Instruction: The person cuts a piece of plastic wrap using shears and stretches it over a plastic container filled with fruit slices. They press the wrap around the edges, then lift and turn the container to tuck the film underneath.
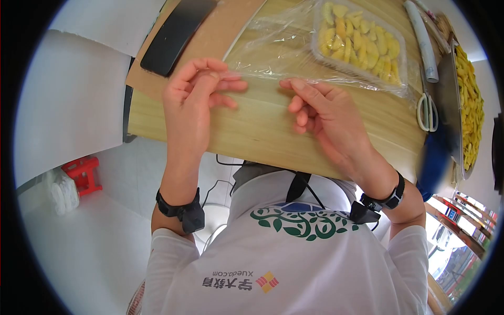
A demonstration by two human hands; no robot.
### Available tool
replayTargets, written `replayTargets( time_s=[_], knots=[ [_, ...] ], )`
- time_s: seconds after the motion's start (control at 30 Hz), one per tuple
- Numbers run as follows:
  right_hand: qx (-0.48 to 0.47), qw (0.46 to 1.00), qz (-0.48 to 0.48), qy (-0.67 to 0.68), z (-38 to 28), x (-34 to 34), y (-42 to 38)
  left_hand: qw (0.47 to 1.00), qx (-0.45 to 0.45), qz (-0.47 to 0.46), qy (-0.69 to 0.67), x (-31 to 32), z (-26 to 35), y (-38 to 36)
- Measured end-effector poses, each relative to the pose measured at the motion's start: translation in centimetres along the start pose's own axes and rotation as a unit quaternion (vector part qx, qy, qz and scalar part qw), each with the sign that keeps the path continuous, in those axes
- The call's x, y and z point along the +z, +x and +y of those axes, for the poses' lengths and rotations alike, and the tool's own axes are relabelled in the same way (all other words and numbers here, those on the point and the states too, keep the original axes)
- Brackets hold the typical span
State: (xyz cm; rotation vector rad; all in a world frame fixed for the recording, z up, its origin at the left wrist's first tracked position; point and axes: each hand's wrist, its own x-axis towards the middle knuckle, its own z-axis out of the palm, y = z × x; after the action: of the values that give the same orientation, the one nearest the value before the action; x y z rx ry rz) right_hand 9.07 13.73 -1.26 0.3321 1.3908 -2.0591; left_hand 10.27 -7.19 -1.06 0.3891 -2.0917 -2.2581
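My left hand (202, 86) pinches the near edge of a clear plastic bag (294, 44) between thumb and fingers. Opposite it, my right hand (323, 105) pinches the same edge, so the film is drawn taut between them over the wooden table. The bag spreads away from my hands toward a clear plastic tray (403, 63), and its film reaches around the tray's near side. Yellow fruit slices (359, 42) lie in the tray in rows.
A black phone (177, 35) rests on brown board (231, 26) at the left. On the right are scissors (427, 111), a rolled tube (422, 42) and a metal tray (458, 105) heaped with yellow slices. A red stool (84, 176) stands on the floor at left.
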Motion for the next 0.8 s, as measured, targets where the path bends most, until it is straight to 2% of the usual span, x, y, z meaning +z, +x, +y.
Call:
replayTargets(
  time_s=[0.1, 0.17, 0.27, 0.3, 0.37, 0.4, 0.47, 0.67, 0.8],
  knots=[
    [-0.010, 1.000, 0.000, -0.005, 0.0, 0.0, -0.1, 0.998, -0.013, -0.041, -0.040, -0.2, -0.4, 0.3],
    [-0.017, 1.000, -0.003, -0.003, 0.1, 0.1, -0.1, 0.978, -0.036, -0.076, -0.192, 0.0, -0.7, 0.5],
    [-0.029, 1.000, -0.003, -0.008, 0.2, 0.2, -0.1, 0.956, -0.086, -0.118, -0.256, 0.3, -0.3, 1.1],
    [-0.033, 0.999, -0.005, -0.006, 0.3, 0.2, -0.1, 0.955, -0.086, -0.118, -0.256, 0.8, 0.0, 1.3],
    [-0.038, 0.999, -0.006, -0.003, 0.3, 0.2, -0.1, 0.982, -0.092, -0.092, -0.137, 2.0, 0.6, 1.6],
    [-0.040, 0.999, -0.003, -0.007, 0.4, 0.2, -0.1, 0.982, -0.092, -0.093, -0.137, 2.0, 0.4, 1.9],
    [-0.043, 0.999, -0.001, -0.012, 0.4, 0.3, -0.1, 0.993, 0.002, -0.107, -0.054, 2.1, -0.4, 2.5],
    [-0.047, 0.999, 0.006, -0.024, 0.6, 0.3, -0.2, 0.991, 0.025, -0.056, -0.120, 2.5, -1.3, 2.9],
    [-0.033, 0.997, -0.005, -0.066, 0.6, 0.2, -0.5, 0.993, 0.041, -0.041, -0.105, 2.5, -1.4, 3.0]
  ],
)
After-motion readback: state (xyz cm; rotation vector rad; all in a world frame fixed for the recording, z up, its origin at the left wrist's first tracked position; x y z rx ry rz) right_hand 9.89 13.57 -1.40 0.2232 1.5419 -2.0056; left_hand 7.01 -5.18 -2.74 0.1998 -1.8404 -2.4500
